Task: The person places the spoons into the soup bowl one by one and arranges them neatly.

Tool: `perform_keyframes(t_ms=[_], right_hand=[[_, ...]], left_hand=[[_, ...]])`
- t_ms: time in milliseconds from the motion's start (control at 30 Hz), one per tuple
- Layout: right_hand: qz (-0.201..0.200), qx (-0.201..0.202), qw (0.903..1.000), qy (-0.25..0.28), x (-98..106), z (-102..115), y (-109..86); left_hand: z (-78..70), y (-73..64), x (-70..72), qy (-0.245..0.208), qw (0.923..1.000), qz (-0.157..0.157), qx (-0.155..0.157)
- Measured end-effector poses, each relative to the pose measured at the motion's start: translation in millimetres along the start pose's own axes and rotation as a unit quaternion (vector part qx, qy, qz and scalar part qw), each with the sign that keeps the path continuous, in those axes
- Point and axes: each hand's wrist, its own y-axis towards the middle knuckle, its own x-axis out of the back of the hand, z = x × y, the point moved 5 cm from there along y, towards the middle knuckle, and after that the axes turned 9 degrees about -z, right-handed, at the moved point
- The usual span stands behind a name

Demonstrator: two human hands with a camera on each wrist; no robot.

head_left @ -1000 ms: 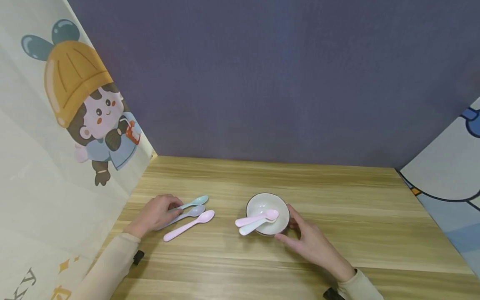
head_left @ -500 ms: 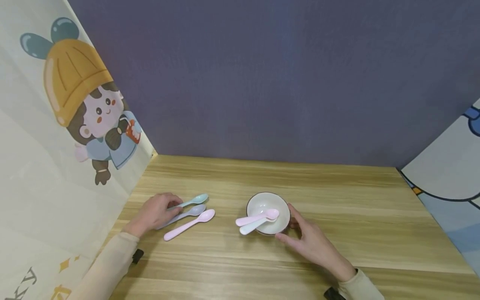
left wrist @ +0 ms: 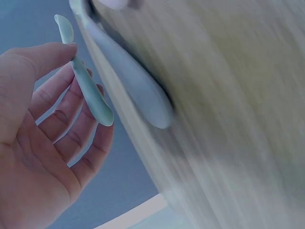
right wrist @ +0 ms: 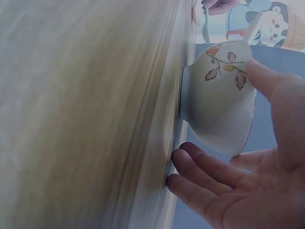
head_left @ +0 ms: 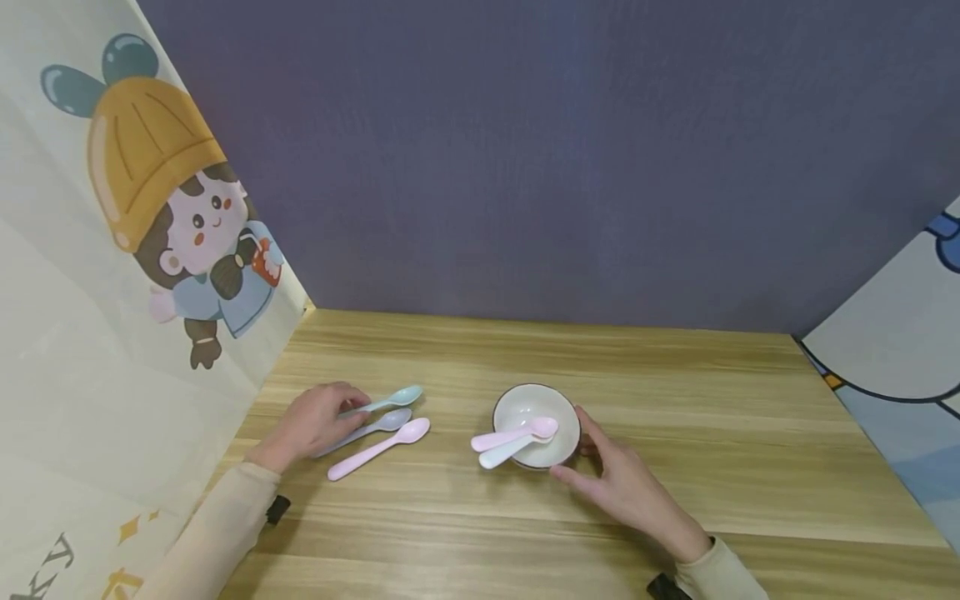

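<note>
My left hand (head_left: 318,425) pinches a mint-green spoon (left wrist: 90,95) between thumb and fingers, near its bowl end in the left wrist view. Beside it on the table lie a lavender spoon (head_left: 390,421) and a pink spoon (head_left: 378,448), roughly parallel. In the head view a white bowl (head_left: 517,408) with a dark rim stands upright. Another pink spoon (head_left: 498,440) and a pale blue-white spoon (head_left: 504,452) lean in it, handles jutting out to the left. My right hand (head_left: 618,479) holds the bowl's right side, thumb and index finger against its rim, other fingers spread below.
The wooden tabletop (head_left: 450,533) runs back to a dark blue-grey wall (head_left: 525,167). At the left rises a pale panel (head_left: 67,333) with a cartoon figure, and another printed panel (head_left: 900,333) borders the right side.
My left hand and the mint-green spoon have shifted slightly to the right and up, away from the lavender spoon. The right hand and bowl look unmoved.
</note>
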Motion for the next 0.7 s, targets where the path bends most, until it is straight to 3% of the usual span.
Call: perform_keyframes(t_ms=[300,700], right_hand=[[0.001,0.0,1.0,0.006,-1,-1,-0.7],[-0.002,0.002,1.0,-0.002,-1,0,-0.5]], left_hand=[[-18.4,0.4,4.3,-0.016,0.9995,-0.015,-0.021],[-25.1,-2.8,5.4,-0.02,0.9995,0.006,-0.026]])
